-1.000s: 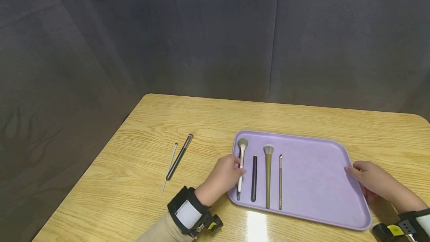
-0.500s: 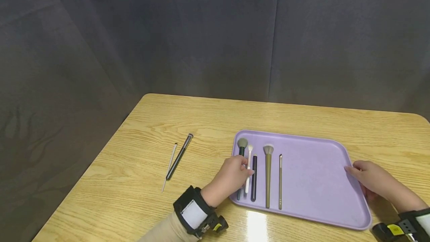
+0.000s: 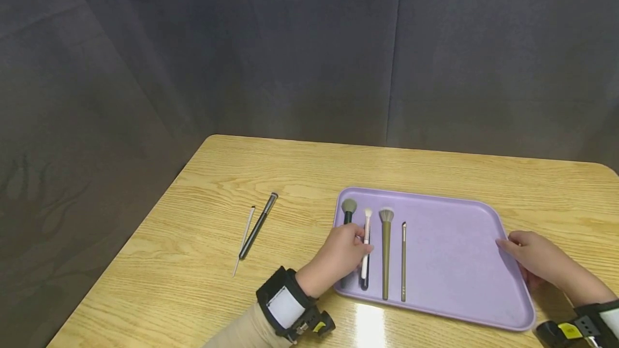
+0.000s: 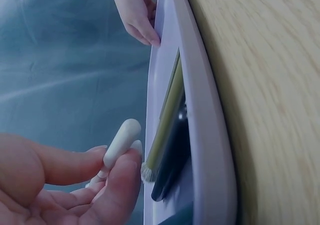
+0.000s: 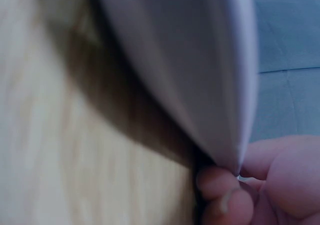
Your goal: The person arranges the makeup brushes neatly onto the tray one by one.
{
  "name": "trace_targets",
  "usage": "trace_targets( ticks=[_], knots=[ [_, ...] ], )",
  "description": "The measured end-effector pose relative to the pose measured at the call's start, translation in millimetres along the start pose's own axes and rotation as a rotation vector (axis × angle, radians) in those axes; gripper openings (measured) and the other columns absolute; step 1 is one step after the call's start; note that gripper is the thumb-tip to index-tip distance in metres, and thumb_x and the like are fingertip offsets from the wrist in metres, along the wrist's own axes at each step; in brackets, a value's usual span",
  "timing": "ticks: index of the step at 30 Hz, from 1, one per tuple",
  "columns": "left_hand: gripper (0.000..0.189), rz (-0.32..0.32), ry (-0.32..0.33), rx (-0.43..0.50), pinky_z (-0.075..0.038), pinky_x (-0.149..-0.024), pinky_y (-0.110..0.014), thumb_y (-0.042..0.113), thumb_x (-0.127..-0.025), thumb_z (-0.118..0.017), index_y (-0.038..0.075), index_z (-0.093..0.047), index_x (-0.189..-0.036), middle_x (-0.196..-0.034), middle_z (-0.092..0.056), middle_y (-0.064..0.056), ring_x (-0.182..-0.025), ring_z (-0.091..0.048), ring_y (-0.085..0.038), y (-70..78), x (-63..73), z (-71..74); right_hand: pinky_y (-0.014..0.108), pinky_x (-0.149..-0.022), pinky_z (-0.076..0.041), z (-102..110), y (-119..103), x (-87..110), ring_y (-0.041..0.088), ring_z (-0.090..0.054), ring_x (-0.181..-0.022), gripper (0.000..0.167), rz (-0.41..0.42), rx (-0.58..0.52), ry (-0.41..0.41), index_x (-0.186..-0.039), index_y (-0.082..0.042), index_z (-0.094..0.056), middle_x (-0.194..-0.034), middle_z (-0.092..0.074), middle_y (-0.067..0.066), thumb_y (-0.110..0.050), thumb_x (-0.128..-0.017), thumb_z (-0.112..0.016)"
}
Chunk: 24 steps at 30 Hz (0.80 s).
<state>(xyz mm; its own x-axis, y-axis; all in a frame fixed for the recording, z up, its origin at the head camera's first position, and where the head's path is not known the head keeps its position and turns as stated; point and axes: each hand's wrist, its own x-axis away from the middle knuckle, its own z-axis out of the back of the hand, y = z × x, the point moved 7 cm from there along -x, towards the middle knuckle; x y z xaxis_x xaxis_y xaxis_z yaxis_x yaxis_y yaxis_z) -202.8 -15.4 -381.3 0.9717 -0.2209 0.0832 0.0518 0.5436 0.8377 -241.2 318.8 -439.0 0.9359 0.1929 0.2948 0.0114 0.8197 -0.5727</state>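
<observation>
My left hand [image 3: 340,251] pinches a white makeup brush [image 3: 365,268] between thumb and fingers, over the left part of the lilac tray [image 3: 456,267]. Its pale bristles point away from me. Beneath it lies a short black brush [image 3: 364,285], mostly covered in the head view. A dark green brush [image 3: 348,207] with a fluffy grey-green head lies along the tray's left side, its handle partly behind the hand. To the right are an olive brush [image 3: 386,254] and a slim angled brush [image 3: 403,267]. My right hand [image 3: 537,255] grips the tray's right rim, thumb on top.
Left of the tray, a thin white brush [image 3: 244,236] and a black brush with a silver ferrule [image 3: 259,226] lie on the wooden table [image 3: 164,267], crossing near their lower ends. A dark grey cloth [image 3: 309,58] hangs behind the table.
My left hand has carried the white brush rightward, from over the dark green brush to over the short black one. The right hand and the tray have stayed put.
</observation>
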Motion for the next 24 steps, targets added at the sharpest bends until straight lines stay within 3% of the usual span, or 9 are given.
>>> trace_targets(
  ticks=[14,24],
  knots=[
    [0.021,0.024,-0.044,0.040,-0.041,-0.043,-0.020,0.000,-0.091,-0.065,-0.011,-0.060,-0.108,-0.065,-0.057,0.000,-0.049,-0.050,-0.007,1.0,-0.4,-11.5,0.029,-0.040,-0.045,-0.7,-2.7,2.2,0.016,-0.050,-0.041,0.027,-0.013,-0.010,-0.022,-0.087,0.000,-0.052,-0.054,-0.047,0.003,-0.017,-0.104,-0.039],
    [0.027,0.005,-0.066,0.061,-0.042,-0.044,-0.019,0.001,-0.090,-0.066,-0.012,-0.059,-0.113,-0.064,-0.057,-0.001,-0.047,-0.049,-0.007,7.1,-1.4,-19.2,0.030,-0.039,-0.045,0.3,-3.1,1.5,0.016,-0.048,-0.040,0.027,0.000,-0.007,-0.007,-0.085,-0.001,-0.051,-0.054,-0.046,0.004,-0.017,-0.104,-0.039]
  ],
)
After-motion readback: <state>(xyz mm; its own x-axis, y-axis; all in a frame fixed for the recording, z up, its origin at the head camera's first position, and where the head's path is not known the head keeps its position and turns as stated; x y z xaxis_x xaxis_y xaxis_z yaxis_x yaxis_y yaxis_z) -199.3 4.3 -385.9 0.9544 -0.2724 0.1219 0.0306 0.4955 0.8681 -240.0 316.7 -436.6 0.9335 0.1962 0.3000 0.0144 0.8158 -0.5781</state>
